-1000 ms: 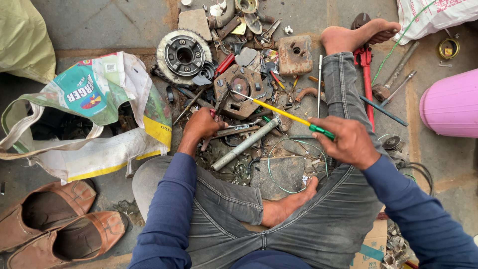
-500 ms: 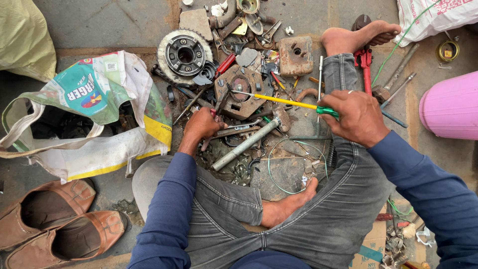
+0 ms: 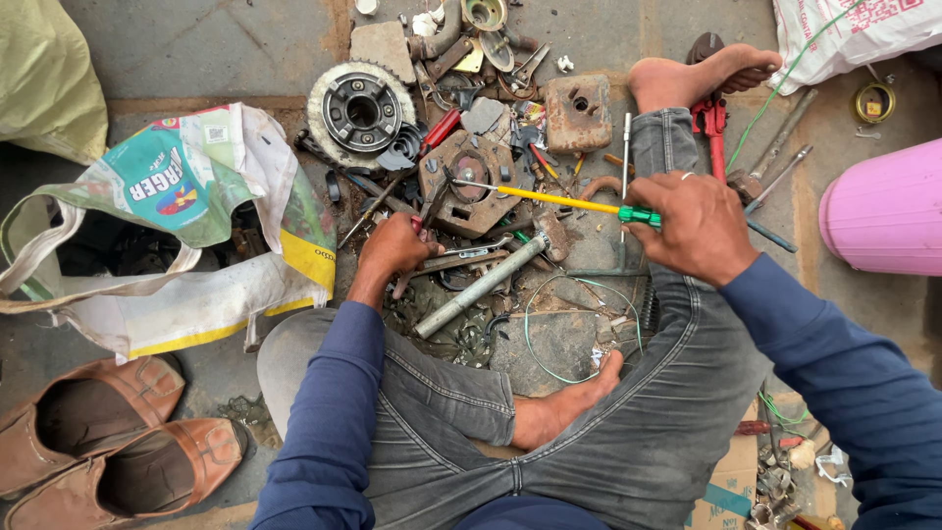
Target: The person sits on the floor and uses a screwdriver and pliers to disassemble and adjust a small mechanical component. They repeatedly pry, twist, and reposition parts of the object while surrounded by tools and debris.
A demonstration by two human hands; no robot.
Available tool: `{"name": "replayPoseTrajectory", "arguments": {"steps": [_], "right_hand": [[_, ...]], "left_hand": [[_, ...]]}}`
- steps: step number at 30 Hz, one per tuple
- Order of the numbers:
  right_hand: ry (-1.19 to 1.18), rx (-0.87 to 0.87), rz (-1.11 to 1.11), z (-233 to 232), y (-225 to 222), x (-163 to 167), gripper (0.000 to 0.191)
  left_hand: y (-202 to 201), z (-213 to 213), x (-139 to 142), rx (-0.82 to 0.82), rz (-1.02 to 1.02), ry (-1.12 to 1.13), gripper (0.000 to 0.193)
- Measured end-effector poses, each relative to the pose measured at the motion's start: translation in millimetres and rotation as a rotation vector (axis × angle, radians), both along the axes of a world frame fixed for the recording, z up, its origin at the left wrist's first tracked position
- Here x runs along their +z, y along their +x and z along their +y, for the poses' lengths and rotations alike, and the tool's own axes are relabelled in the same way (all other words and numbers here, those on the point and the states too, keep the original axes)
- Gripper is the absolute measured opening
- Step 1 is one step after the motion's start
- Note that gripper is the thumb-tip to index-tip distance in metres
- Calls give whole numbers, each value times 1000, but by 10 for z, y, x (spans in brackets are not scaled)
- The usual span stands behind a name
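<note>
This looks like an informal repair spot on the ground, a roadside or backyard mechanic's patch rather than a fitted workshop. The concrete floor (image 3: 196, 49) carries everything: a heap of rusty, greasy metal parts (image 3: 471, 186) at its middle, with a toothed wheel hub (image 3: 361, 110), a steel pipe (image 3: 481, 287), red-handled cutters (image 3: 708, 118) and loose wire (image 3: 549, 324). A worn woven sack (image 3: 186, 245) of dark scrap lies at the left, brown shoes (image 3: 108, 442) near the lower left corner.
</note>
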State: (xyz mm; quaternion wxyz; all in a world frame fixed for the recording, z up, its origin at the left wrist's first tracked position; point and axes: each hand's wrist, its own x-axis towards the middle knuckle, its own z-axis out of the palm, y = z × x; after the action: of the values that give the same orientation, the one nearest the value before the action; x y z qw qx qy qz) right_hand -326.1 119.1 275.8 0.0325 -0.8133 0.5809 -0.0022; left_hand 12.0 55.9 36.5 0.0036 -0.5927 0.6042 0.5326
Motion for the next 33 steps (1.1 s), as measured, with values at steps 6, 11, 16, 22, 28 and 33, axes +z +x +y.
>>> {"name": "replayPoseTrajectory", "arguments": {"steps": [6,11,16,22,28,33], "right_hand": [[204,-194,189,54,32,-44,43],[203,-175,0,-3,18,0,33],[18,-53,-52,123,105,100,29],[301,-280,229,8,-10,-68,39],[334,-320,-5,-26,-223,-70,32],[113,-176,-149,177,-16,216,39]], "left_hand": [[12,19,46,4,-47,-12,34],[16,40,173,21,-3,-43,27],[27,75,215,6,10,-25,26],[-100,22,101,15,-23,-141,47],[-172,76,239,66,31,-90,44],[-69,177,413,78,66,-71,39]]}}
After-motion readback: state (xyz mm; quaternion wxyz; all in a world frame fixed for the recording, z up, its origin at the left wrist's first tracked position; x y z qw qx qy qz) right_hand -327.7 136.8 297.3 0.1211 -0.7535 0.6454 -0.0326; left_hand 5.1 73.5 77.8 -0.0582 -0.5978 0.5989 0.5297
